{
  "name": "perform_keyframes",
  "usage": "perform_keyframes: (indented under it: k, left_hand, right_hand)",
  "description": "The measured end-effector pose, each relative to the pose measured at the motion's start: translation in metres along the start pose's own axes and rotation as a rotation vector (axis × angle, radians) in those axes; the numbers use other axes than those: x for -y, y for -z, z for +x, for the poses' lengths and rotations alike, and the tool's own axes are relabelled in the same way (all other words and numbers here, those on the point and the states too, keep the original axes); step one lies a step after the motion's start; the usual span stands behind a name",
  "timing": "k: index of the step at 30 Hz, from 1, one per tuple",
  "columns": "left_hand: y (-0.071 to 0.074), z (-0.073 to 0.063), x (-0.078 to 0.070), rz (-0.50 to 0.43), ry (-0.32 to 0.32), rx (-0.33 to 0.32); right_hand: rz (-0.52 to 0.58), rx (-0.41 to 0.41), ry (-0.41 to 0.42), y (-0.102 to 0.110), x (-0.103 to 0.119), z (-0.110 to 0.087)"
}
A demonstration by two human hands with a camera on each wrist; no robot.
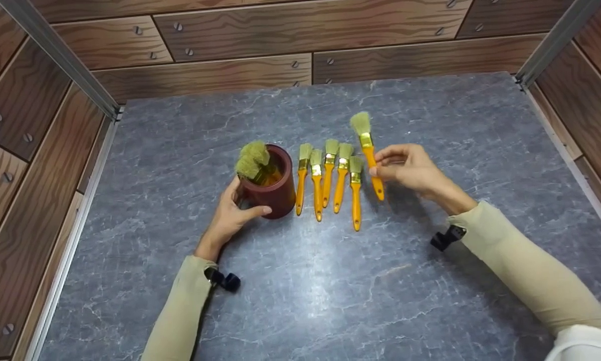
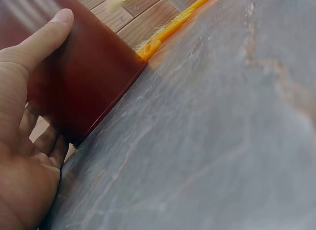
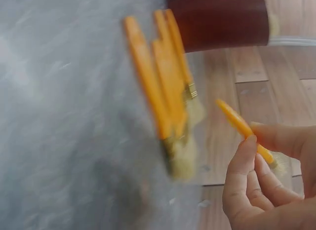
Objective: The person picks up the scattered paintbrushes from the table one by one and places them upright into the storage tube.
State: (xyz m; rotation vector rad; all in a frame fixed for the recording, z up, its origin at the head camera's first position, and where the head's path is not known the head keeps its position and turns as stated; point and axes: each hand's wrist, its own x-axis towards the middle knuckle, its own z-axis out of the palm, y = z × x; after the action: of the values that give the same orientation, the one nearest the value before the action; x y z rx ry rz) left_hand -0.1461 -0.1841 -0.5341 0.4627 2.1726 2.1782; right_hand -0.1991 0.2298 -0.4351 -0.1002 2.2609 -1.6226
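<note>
My left hand (image 1: 230, 213) grips a dark red cylindrical cup (image 1: 278, 198) standing on the table, thumb across its near side and fingers around the far left. Paintbrushes (image 1: 253, 159) stand in the cup, bristles up, leaning over its left rim. In the right hand (image 1: 413, 168) a paintbrush (image 1: 372, 160) with an orange handle is pinched between thumb and fingers, bristles pointing away, raised off the table. Between the cup and that hand several more paintbrushes (image 1: 329, 173) lie side by side, handles toward me. The right wrist view shows the pinched brush handle (image 3: 237, 120) from the side.
The grey marbled tabletop (image 1: 300, 281) stretches around the cup and brushes. Wood-patterned panels (image 1: 240, 30) enclose it at the back and both sides, with metal posts (image 1: 558, 42) at the far corners. Each sleeve carries a small black wrist camera (image 1: 222, 279).
</note>
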Motion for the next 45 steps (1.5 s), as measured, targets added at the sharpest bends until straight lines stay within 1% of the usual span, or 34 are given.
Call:
perform_keyframes:
  k: [5, 11, 17, 20, 27, 33, 39, 45]
  left_hand:
    - [-0.001, -0.001, 0.0, -0.01, 0.006, 0.004]
    - [0.0, -0.001, -0.001, -0.018, 0.01, 0.006]
    - [0.0, 0.0, 0.0, -0.01, 0.009, -0.006]
    - [0.0, -0.001, 0.0, -0.003, 0.008, -0.005]
    - [0.0, 0.0, 0.0, -0.025, 0.007, -0.005]
    - [0.0, 0.0, 0.001, -0.026, 0.01, -0.006]
    - [0.002, 0.0, 0.0, -0.011, 0.01, -0.005]
    - [0.001, 0.0, 0.001, 0.003, 0.006, -0.001]
  right_hand:
    - [0.019, 0.02, 0.064, -0.006, 0.02, -0.004]
    - [0.011, 0.023, 0.188, -0.016, 0.041, -0.009]
    - [0.019, 0.034, 0.312, -0.03, 0.06, -0.006]
    - [0.026, 0.046, 0.36, -0.037, 0.068, -0.005]
    - [0.064, 0.098, 0.432, -0.056, 0.084, -0.001]
    - [0.103, 0.121, 0.498, -0.075, 0.096, 0.004]
    - [0.097, 0.134, 0.559, -0.095, 0.107, 0.009]
    - [0.084, 0.164, 0.623, -0.113, 0.114, 0.014]
